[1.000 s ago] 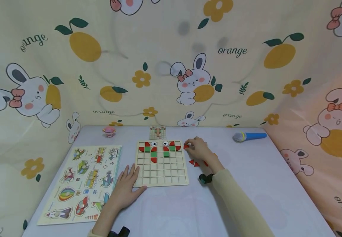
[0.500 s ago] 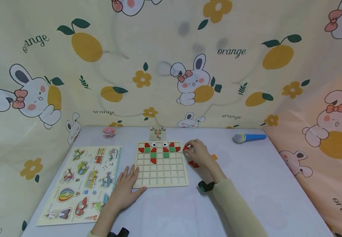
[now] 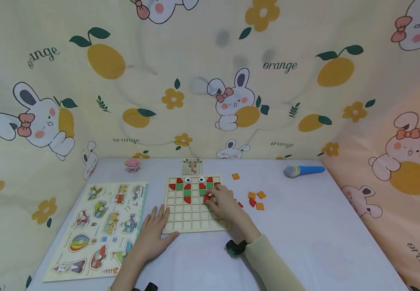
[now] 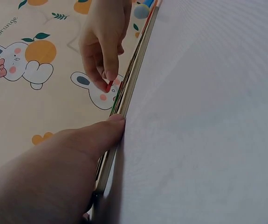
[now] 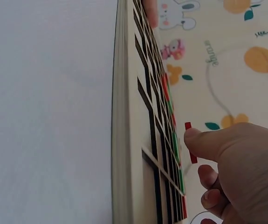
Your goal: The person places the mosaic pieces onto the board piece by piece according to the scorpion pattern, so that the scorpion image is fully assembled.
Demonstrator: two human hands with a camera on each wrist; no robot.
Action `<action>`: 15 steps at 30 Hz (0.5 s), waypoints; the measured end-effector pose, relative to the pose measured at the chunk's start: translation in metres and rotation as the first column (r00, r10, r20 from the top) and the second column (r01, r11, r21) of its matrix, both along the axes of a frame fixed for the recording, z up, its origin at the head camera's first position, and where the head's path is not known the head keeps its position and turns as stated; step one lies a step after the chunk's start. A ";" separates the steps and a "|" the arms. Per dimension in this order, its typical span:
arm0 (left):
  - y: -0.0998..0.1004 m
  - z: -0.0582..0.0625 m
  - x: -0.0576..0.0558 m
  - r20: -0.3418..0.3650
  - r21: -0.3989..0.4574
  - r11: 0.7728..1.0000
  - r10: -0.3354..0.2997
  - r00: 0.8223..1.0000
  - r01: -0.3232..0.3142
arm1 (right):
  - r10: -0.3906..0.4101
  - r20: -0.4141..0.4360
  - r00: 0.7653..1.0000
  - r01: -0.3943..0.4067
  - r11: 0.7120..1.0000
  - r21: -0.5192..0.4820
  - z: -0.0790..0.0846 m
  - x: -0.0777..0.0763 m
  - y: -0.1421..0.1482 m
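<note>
A wooden grid board lies in the middle of the table. Its upper rows carry red quarter-round tiles, green square tiles and two eye tiles. My left hand rests at the board's left edge with its fingers spread; in the left wrist view the thumb touches the near edge. Over the board's right half, my right hand pinches a red tile between thumb and finger. The right wrist view shows this tile held above the grid, apart from it.
Loose orange square tiles and red tiles lie right of the board. Behind it is a pattern card. A picture puzzle board lies left, a pink figurine back left, a blue toy microphone back right.
My right hand has moved left and nearer, from the loose tiles beside the board to above its grid, carrying a red tile. The left hand has stayed at the board's edge.
</note>
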State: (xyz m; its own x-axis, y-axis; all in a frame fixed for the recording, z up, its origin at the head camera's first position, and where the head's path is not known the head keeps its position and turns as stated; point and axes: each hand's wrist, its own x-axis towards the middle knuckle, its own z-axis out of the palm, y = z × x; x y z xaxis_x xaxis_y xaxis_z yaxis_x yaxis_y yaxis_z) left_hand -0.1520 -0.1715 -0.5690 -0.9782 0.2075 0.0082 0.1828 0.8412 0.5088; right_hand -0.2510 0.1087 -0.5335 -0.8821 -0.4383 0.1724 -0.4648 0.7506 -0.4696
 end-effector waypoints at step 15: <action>0.002 0.003 0.004 -0.011 0.001 1.000 0.010 1.000 -0.010 | 0.002 0.019 1.000 -0.002 1.000 -0.013 -0.012 -0.003 -0.009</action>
State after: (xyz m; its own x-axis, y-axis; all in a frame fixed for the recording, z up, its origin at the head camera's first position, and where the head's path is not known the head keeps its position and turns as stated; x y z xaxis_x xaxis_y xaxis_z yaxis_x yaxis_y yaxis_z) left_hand -0.1482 -0.1699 -0.5664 -0.9802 0.1973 0.0191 0.1796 0.8429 0.5072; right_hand -0.2543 0.0996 -0.5454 -0.8844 -0.4377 0.1617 -0.4572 0.7435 -0.4881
